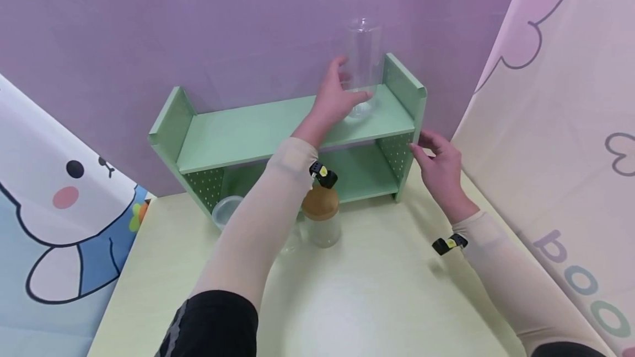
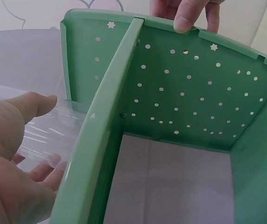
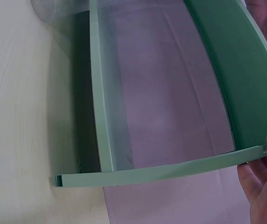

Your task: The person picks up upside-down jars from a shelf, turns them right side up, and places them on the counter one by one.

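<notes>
A tall clear glass stands upright on the top board of a green two-tier shelf, near its right end. My left hand wraps round the glass's lower part; the left wrist view shows the fingers curled about the clear glass. My right hand holds the front edge of the shelf's right side panel, thumb on the edge. In the right wrist view its fingertips pinch that green panel.
A jar with a brown lid and a clear round container stand on the pale table before the shelf. A purple wall is behind. Patterned cloth panels flank both sides.
</notes>
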The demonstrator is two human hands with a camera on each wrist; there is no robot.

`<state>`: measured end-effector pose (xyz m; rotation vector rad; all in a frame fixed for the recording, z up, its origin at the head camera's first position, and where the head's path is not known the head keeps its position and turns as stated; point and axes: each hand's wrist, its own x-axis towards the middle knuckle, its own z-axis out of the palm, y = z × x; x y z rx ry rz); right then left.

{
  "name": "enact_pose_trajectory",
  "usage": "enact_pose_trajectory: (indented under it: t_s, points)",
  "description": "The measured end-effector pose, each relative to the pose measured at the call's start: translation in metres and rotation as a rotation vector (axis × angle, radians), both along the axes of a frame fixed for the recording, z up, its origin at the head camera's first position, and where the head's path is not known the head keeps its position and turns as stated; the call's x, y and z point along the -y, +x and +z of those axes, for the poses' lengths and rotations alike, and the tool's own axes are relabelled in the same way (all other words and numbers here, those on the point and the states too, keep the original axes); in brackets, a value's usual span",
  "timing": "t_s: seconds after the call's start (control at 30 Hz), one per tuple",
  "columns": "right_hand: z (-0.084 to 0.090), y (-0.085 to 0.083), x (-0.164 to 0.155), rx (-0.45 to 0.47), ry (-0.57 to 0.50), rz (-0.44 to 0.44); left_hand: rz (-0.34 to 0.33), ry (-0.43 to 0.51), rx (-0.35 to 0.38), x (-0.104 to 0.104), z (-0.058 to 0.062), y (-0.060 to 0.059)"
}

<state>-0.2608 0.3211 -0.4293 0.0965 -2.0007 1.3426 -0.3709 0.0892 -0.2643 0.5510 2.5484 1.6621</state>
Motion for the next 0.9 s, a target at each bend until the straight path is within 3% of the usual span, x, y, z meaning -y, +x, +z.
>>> enact_pose_trajectory:
  t_s: [0.3, 0.5, 0.9]
  points:
    - [0.001, -0.001, 0.000, 0.005, 0.002, 0.003, 0.008, -0.006, 0.001, 0.000, 0.000, 0.001]
    - [-0.001, -0.001, -0.001, -0.005, 0.000, 0.004, 0.002, -0.002, 0.010, 0.003, 0.002, 0.007]
    - [-0.002, -0.004, 0.000, 0.002, 0.010, -0.012, -0.083, 0.107, -0.087, 0.024, -0.003, 0.046]
